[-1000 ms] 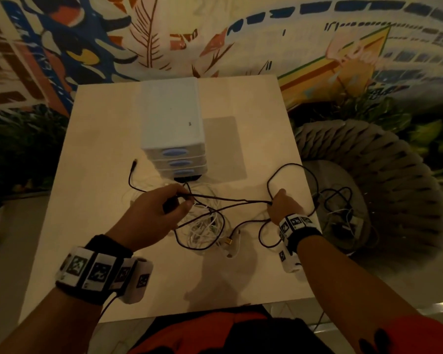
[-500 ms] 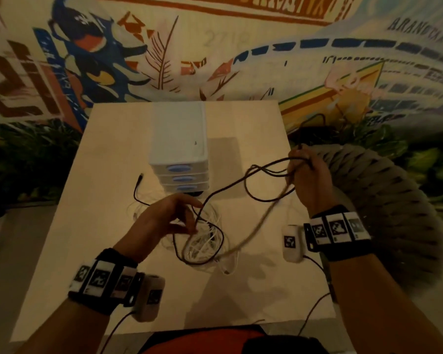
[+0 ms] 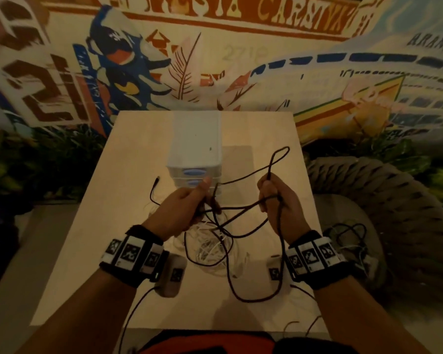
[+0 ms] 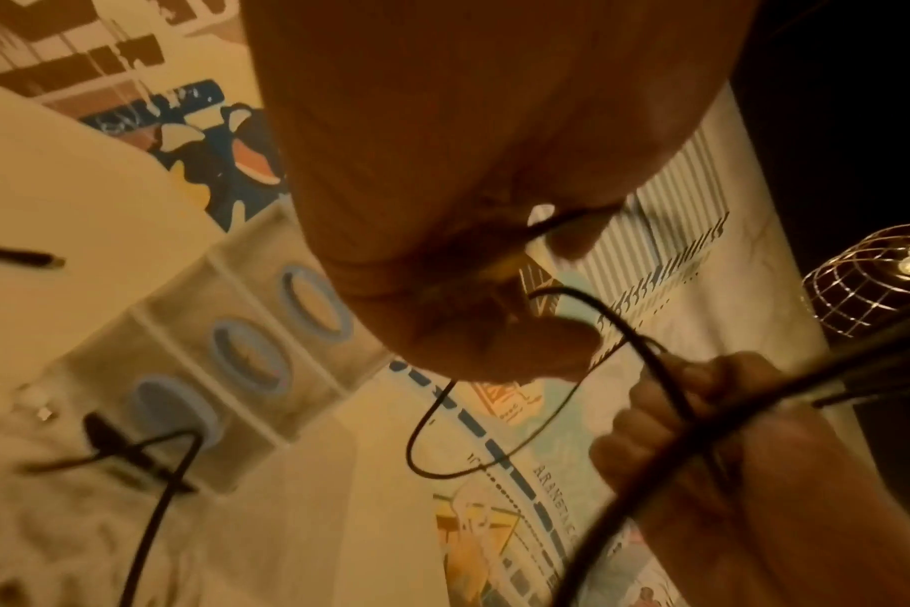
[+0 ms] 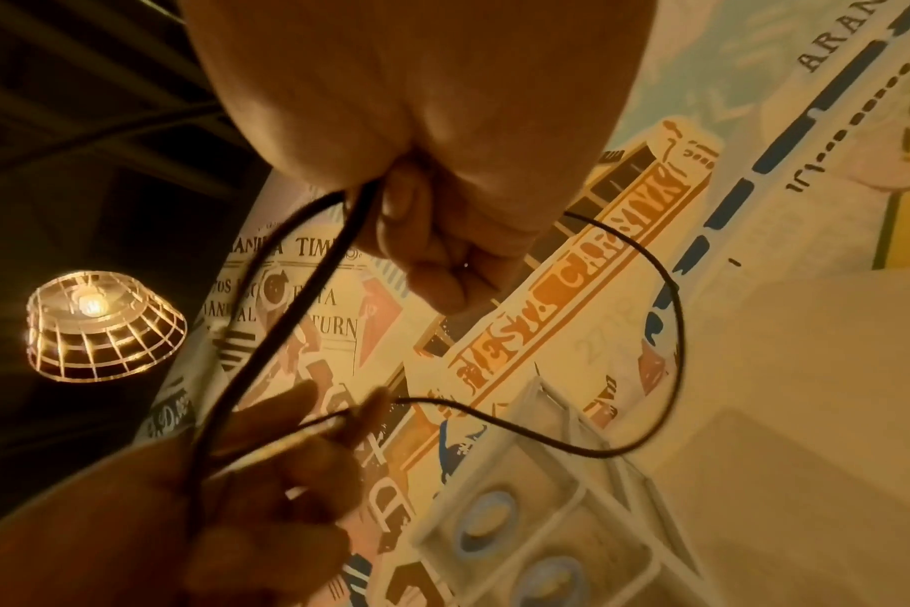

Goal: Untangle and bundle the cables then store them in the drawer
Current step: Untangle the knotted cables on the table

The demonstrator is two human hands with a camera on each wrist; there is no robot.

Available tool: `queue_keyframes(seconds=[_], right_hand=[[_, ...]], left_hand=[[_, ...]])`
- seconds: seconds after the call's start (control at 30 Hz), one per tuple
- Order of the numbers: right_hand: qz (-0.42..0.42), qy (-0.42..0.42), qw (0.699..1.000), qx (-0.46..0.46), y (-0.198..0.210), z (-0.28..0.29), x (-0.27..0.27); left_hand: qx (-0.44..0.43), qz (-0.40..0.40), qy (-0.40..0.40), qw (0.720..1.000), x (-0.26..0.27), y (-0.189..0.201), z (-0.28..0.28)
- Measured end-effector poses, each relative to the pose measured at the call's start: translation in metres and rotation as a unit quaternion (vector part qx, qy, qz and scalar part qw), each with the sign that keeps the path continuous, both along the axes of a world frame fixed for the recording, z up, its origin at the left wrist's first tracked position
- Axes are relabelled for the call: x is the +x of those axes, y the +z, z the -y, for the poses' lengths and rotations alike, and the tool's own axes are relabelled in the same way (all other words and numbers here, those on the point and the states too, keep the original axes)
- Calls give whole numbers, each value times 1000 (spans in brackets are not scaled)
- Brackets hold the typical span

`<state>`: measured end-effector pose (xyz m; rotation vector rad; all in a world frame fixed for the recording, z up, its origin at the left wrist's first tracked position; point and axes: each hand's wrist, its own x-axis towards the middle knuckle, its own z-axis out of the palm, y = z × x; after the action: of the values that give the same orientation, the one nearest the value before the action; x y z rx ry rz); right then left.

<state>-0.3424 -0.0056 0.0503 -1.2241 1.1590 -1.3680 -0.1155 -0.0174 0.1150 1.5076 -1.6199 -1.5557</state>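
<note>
Between both hands (image 3: 182,210): black cable (image 3: 243,221), seemingly.

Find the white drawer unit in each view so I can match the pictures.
Head: drawer unit at centre, far side of the table, behind both hands.
Left wrist: lower left, three blue handles in a diagonal row.
Right wrist: bottom right.
Shared landmark: the blue oval handles.

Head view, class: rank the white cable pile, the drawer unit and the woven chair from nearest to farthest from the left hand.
1. White cable pile: on the table just below and right of the left hand.
2. Drawer unit: directly behind the hand, at mid-table.
3. Woven chair: off the table, far right.
</note>
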Motion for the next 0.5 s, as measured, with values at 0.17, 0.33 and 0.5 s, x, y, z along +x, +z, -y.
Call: queue_keyframes(seconds=[0.17, 0.33, 0.5], right_hand=[[-115, 0, 993, 14, -8, 3, -14], [22, 4, 996, 83, 5, -14, -23], [-349, 69, 934, -24, 2, -43, -25]], left_hand=[[-215, 229, -149, 937, 32, 24, 1], [-244, 123, -183, 944, 73, 37, -3], [-296, -41, -46, 953, 90, 52, -8]])
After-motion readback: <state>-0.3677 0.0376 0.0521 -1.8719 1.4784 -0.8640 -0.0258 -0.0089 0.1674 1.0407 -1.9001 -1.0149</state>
